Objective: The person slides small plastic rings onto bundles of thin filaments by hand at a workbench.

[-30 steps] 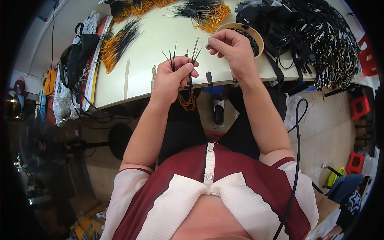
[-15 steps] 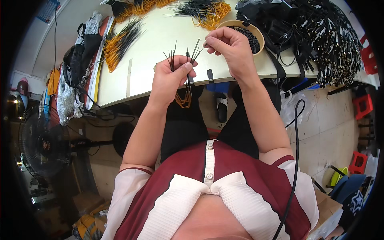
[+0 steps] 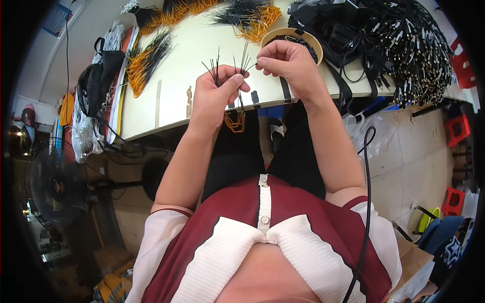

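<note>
My left hand [image 3: 214, 98] is closed round a bunch of thin black cords over the table's front edge. Cord ends [image 3: 244, 61] fan upward past its fingers, and orange loops [image 3: 235, 124] hang below the palm. To its right, my right hand [image 3: 288, 63] is closed in a pinch at the tip of one cord leaning out of the bunch. Whether a small piece also sits between those fingertips is hidden. Just behind the right hand stands a round tan bowl [image 3: 320, 46] of small black pieces, partly covered by the hand.
Bundles of orange-and-black cords [image 3: 146, 63] lie on the pale table [image 3: 197, 48], more along its far side. A large heap of black cords with metallic ends [image 3: 417, 55] fills the right. A fan [image 3: 58, 187] stands at left; a black cable [image 3: 371, 202] hangs at right.
The right hand has come slightly down and left along the cord tip. The left hand keeps its hold on the bunch. The view has shifted slightly, and a small tan figure shows beside the left hand.
</note>
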`<state>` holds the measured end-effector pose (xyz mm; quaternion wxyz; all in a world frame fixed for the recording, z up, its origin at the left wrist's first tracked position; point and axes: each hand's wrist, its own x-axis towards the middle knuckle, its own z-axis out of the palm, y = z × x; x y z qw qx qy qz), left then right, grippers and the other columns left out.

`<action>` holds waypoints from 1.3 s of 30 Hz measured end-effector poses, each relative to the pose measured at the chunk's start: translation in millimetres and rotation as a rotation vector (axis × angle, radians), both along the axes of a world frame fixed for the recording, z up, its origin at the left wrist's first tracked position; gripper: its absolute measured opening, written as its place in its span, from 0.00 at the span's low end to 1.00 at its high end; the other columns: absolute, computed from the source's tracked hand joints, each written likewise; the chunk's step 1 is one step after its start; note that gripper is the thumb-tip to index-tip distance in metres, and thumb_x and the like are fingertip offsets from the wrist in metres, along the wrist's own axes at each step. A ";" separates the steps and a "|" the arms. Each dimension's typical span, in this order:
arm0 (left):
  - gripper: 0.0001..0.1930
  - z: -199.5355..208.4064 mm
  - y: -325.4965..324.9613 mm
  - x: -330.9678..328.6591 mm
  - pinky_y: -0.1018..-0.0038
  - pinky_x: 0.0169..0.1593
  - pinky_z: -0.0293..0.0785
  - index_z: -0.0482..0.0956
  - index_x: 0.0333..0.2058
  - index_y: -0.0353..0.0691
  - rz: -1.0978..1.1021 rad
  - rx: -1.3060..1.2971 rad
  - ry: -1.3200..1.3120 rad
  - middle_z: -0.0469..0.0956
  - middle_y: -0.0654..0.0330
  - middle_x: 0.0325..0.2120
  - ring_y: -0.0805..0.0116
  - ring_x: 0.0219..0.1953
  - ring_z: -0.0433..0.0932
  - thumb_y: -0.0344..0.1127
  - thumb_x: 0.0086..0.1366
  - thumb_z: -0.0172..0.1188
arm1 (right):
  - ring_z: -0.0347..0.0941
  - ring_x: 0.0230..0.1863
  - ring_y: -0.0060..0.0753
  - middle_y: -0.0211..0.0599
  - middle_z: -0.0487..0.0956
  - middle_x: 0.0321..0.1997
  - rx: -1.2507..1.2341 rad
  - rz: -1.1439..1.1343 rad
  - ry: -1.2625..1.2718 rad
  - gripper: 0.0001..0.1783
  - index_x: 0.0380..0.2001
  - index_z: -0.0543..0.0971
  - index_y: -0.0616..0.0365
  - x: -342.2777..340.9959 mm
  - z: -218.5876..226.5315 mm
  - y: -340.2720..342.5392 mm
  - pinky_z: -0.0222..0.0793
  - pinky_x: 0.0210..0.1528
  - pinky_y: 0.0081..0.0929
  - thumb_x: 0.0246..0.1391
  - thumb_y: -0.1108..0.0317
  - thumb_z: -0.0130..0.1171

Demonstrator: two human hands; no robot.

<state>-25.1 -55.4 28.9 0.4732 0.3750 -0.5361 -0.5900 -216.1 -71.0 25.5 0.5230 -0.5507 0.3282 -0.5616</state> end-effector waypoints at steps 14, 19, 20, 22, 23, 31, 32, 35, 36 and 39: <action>0.05 9.3 -39.5 -22.0 0.88 0.21 0.59 0.77 0.35 0.29 -0.065 0.034 -0.021 0.80 0.56 0.23 0.84 0.16 0.64 0.24 0.60 0.58 | 0.67 0.23 0.12 0.28 0.78 0.25 0.080 -0.013 -0.052 0.06 0.33 0.80 0.62 -19.5 11.7 -21.8 0.60 0.24 0.11 0.51 0.73 0.62; 0.06 8.5 -47.0 -22.2 0.88 0.21 0.59 0.77 0.36 0.29 -0.091 0.058 0.037 0.80 0.56 0.23 0.84 0.16 0.64 0.25 0.61 0.58 | 0.69 0.25 0.13 0.32 0.80 0.28 0.135 0.069 -0.161 0.08 0.36 0.80 0.64 -15.9 3.5 -30.4 0.64 0.27 0.10 0.53 0.73 0.61; 0.06 8.9 -47.7 -21.4 0.88 0.21 0.59 0.77 0.36 0.29 -0.089 0.060 0.036 0.80 0.56 0.23 0.84 0.16 0.64 0.25 0.61 0.58 | 0.70 0.25 0.13 0.32 0.80 0.29 0.160 0.077 -0.206 0.08 0.36 0.80 0.64 -15.6 3.3 -29.9 0.65 0.28 0.10 0.53 0.73 0.61; 0.05 10.2 -48.9 -20.5 0.88 0.21 0.59 0.76 0.35 0.29 -0.111 0.047 0.019 0.80 0.55 0.24 0.84 0.16 0.64 0.24 0.61 0.58 | 0.68 0.23 0.13 0.32 0.79 0.27 0.167 0.079 -0.198 0.07 0.34 0.80 0.63 -16.1 2.8 -31.1 0.63 0.25 0.10 0.53 0.71 0.62; 0.05 11.3 -48.3 -19.8 0.88 0.21 0.59 0.76 0.35 0.29 -0.112 0.048 0.019 0.80 0.55 0.24 0.84 0.16 0.64 0.24 0.61 0.58 | 0.67 0.21 0.12 0.32 0.79 0.25 0.173 0.079 -0.189 0.06 0.32 0.79 0.63 -16.6 2.7 -31.8 0.61 0.23 0.09 0.53 0.70 0.62; 0.05 11.9 -44.3 -16.1 0.88 0.20 0.59 0.76 0.35 0.30 -0.129 0.058 -0.004 0.80 0.54 0.24 0.85 0.16 0.64 0.24 0.60 0.59 | 0.58 0.15 0.09 0.26 0.73 0.19 0.194 0.038 -0.123 0.07 0.26 0.77 0.60 -12.3 0.9 -29.6 0.48 0.16 0.11 0.51 0.69 0.64; 0.05 11.3 -43.8 -16.3 0.88 0.20 0.59 0.76 0.35 0.30 -0.131 0.061 -0.002 0.80 0.54 0.24 0.85 0.16 0.64 0.24 0.60 0.59 | 0.58 0.16 0.09 0.25 0.72 0.19 0.204 0.032 -0.200 0.07 0.26 0.77 0.60 -12.3 0.1 -29.5 0.47 0.16 0.11 0.50 0.70 0.64; 0.05 8.5 -42.6 -16.1 0.88 0.20 0.59 0.76 0.34 0.30 -0.133 0.068 0.019 0.81 0.53 0.24 0.85 0.15 0.65 0.24 0.60 0.59 | 0.60 0.17 0.10 0.25 0.73 0.20 0.209 0.104 -0.071 0.07 0.25 0.77 0.59 -14.5 4.5 -25.9 0.50 0.18 0.10 0.47 0.70 0.65; 0.05 7.1 -42.5 -15.5 0.88 0.20 0.59 0.76 0.34 0.30 -0.125 0.072 0.053 0.81 0.53 0.24 0.84 0.15 0.64 0.24 0.60 0.60 | 0.60 0.17 0.10 0.25 0.73 0.20 0.212 0.100 -0.070 0.07 0.25 0.77 0.59 -12.4 3.1 -26.1 0.50 0.18 0.10 0.47 0.70 0.65; 0.04 5.3 -42.7 -14.3 0.88 0.20 0.58 0.76 0.34 0.30 -0.138 0.083 0.074 0.80 0.53 0.24 0.84 0.15 0.64 0.24 0.60 0.59 | 0.64 0.21 0.11 0.26 0.75 0.21 0.118 0.060 0.121 0.07 0.24 0.79 0.60 -8.6 2.7 -25.3 0.55 0.22 0.12 0.45 0.69 0.67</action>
